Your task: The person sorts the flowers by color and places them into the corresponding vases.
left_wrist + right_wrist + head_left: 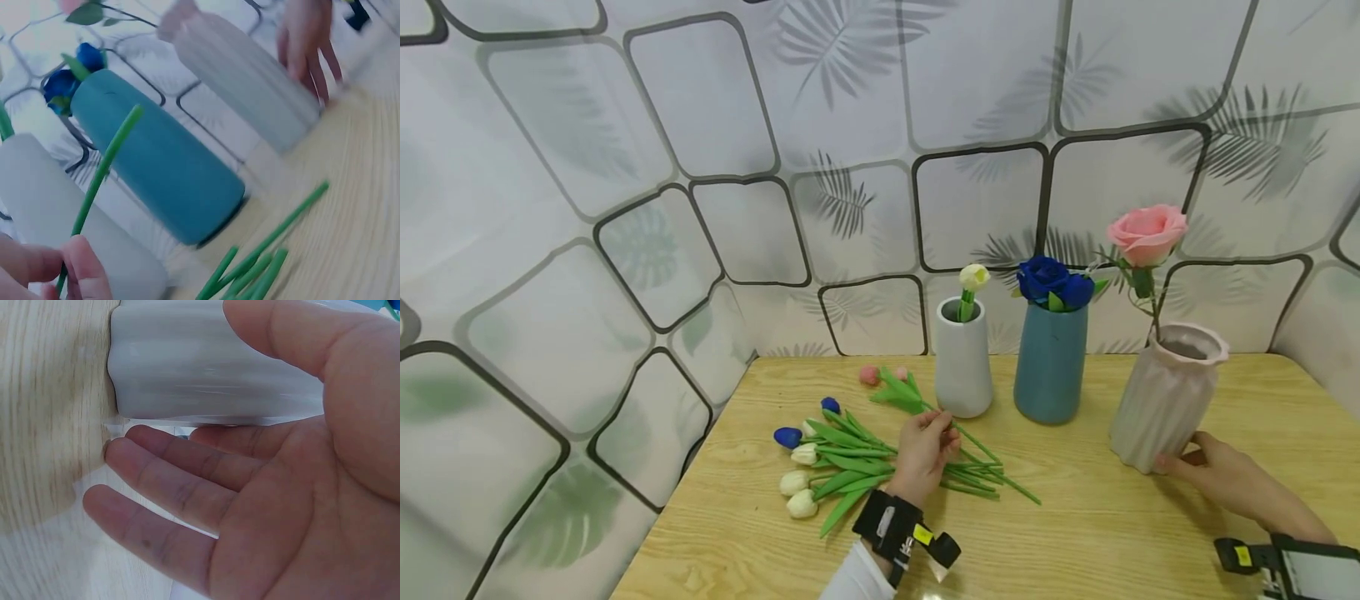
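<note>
My left hand pinches a green stem between thumb and fingers. That stem appears to belong to one of two pink tulips beside the white vase. Under and around this hand lie white tulips and blue tulips with green leaves and stems. At the right, my right hand is at the lower part of a pale ribbed vase, its thumb across one side and its fingers extended alongside. A pink rose stands in that vase. Contact by every finger cannot be judged.
A yellow-white tulip stands in the white vase. Between the other two vases is a blue vase with blue roses. All stand on a wooden table, before a patterned curtain-like backdrop.
</note>
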The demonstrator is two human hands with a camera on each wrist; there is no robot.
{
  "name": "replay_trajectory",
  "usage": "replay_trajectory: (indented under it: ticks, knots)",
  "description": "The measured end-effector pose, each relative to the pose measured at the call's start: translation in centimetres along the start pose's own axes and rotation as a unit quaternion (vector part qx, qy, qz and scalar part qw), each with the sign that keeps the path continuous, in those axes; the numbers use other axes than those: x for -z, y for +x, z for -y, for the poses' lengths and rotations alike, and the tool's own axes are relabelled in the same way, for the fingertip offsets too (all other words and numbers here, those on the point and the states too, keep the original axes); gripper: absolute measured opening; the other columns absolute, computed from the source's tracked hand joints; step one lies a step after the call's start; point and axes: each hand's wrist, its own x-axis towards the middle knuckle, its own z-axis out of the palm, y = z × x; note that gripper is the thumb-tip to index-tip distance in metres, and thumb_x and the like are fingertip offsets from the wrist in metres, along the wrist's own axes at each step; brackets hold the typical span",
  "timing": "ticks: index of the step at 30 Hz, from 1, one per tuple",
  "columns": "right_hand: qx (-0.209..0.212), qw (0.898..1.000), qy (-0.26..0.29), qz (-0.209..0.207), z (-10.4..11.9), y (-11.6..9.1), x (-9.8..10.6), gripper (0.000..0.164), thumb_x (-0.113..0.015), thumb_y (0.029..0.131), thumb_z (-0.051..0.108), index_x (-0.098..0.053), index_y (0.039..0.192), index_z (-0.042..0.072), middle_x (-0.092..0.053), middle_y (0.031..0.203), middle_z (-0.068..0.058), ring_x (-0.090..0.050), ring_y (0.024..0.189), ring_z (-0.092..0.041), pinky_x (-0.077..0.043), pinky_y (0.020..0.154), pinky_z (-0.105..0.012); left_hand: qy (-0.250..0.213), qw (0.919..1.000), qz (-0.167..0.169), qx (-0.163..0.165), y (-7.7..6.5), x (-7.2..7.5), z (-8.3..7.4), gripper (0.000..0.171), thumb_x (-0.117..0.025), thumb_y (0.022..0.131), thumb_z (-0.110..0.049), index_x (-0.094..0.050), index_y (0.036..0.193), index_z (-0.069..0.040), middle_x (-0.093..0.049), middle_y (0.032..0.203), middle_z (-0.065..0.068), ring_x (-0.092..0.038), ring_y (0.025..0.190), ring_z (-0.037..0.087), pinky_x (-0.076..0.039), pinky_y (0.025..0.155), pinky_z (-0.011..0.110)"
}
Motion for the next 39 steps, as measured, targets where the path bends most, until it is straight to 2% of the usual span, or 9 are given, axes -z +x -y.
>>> replay_trajectory:
  ticks: [2, 5, 9, 14, 22, 32, 36, 39]
  knots:
    - [-0.001, 1.0, 0.001, 0.001, -0.1, 0.0, 0.0, 0.082, -0.045, 0.104, 0.048, -0.027, 0.133, -0.027, -0.058, 0.117, -0.039, -0.062, 0.102, -0.046, -0.055, 0.076, -0.05, -0.044, 0.9986, -0.009, 0.026, 0.0, -0.1, 0.1, 0.011, -0.053, 0.102, -0.005, -0.042, 0.103, -0.005, -0.057, 0.087, 0.005, -0.057, 0.069, 0.008, -0.05, 0.061, 0.017]
    - [-0.002, 1.0, 0.002, 0.001, -0.1, 0.0, 0.0, 0.083, -0.045, 0.104, 0.048, -0.026, 0.134, -0.027, -0.057, 0.118, -0.04, -0.062, 0.103, -0.047, -0.054, 0.076, -0.05, -0.068, 0.9963, -0.011, 0.051, 0.1, 0.0, 0.4, 0.019, -0.053, 0.101, -0.005, -0.042, 0.115, 0.0, -0.058, 0.09, 0.005, -0.058, 0.071, 0.008, -0.051, 0.064, 0.018]
    - [-0.003, 1.0, -0.002, 0.001, -0.1, 0.0, 0.0, 0.084, -0.045, 0.104, 0.049, -0.026, 0.134, -0.027, -0.056, 0.119, -0.041, -0.062, 0.103, -0.047, -0.054, 0.076, -0.051, -0.037, 0.9982, 0.01, 0.046, 0.2, 0.1, 0.6, 0.024, -0.055, 0.101, -0.005, -0.046, 0.121, 0.004, -0.061, 0.096, 0.008, -0.061, 0.074, 0.009, -0.053, 0.067, 0.019]
    - [-0.002, 1.0, -0.005, -0.001, -0.2, 0.1, 0.1, 0.084, -0.045, 0.104, 0.049, -0.026, 0.133, -0.027, -0.056, 0.118, -0.041, -0.062, 0.103, -0.046, -0.055, 0.076, -0.05, 0.009, 0.9983, 0.042, 0.04, 0.0, -0.1, 0.5, 0.005, -0.057, 0.101, -0.009, -0.055, 0.1, -0.004, -0.064, 0.093, 0.007, -0.066, 0.074, 0.01, -0.055, 0.066, 0.02]
    - [0.002, 1.0, 0.006, 0.005, -0.8, 0.4, 0.2, 0.085, -0.045, 0.103, 0.05, -0.025, 0.135, -0.026, -0.055, 0.121, -0.041, -0.062, 0.104, -0.046, -0.055, 0.077, -0.05, 0.03, 0.997, 0.061, 0.035, -0.4, -0.5, 0.5, 0.01, -0.056, 0.102, -0.011, -0.053, 0.093, -0.008, -0.064, 0.085, 0.004, -0.068, 0.07, 0.008, -0.055, 0.062, 0.019]
    - [0.0, 1.0, 0.007, 0.005, -0.6, 0.2, 0.2, 0.087, -0.045, 0.103, 0.051, -0.022, 0.137, -0.026, -0.055, 0.121, -0.04, -0.062, 0.105, -0.046, -0.054, 0.077, -0.05, 0.089, 0.9924, 0.083, -0.012, -1.3, -1.2, 0.4, 0.017, -0.066, 0.096, -0.011, -0.056, 0.105, -0.002, -0.071, 0.089, 0.008, -0.07, 0.071, 0.01, -0.058, 0.067, 0.024]
    - [0.001, 1.0, 0.007, 0.003, -0.5, 0.1, 0.2, 0.087, -0.045, 0.103, 0.051, -0.022, 0.137, -0.026, -0.054, 0.122, -0.041, -0.061, 0.105, -0.046, -0.054, 0.077, -0.05, 0.121, 0.9863, 0.105, -0.038, -1.3, -1.4, 0.3, 0.025, -0.066, 0.096, -0.01, -0.055, 0.113, 0.003, -0.072, 0.092, 0.006, -0.07, 0.071, 0.01, -0.058, 0.067, 0.026]
    - [0.001, 1.0, 0.006, 0.002, -0.6, 0.1, 0.2, 0.087, -0.045, 0.103, 0.051, -0.022, 0.137, -0.026, -0.053, 0.122, -0.042, -0.061, 0.105, -0.047, -0.054, 0.077, -0.05, 0.143, 0.9793, 0.127, -0.067, -1.5, -1.5, 0.1, 0.026, -0.066, 0.096, -0.009, -0.054, 0.115, 0.004, -0.071, 0.094, 0.01, -0.069, 0.071, 0.011, -0.058, 0.066, 0.026]
